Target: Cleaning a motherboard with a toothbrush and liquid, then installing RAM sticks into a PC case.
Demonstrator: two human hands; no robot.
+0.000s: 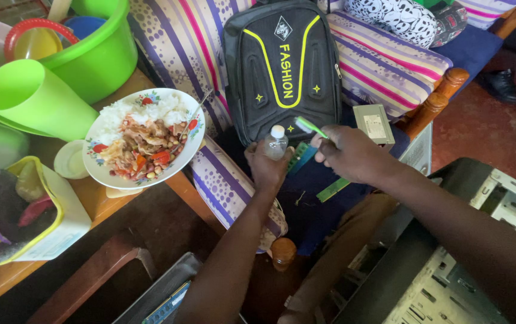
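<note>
Holding a small clear bottle point(276, 144) with a white cap, our left hand point(268, 168) wraps its fingers tight around it, just below the black backpack point(282, 66). Our right hand point(351, 155) pinches a green toothbrush point(310, 126) beside it.

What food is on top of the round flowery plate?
The round flowery plate holds white rice, a mixed vegetable stew and a metal spoon. Whatever lies beneath the food is covered.
</note>
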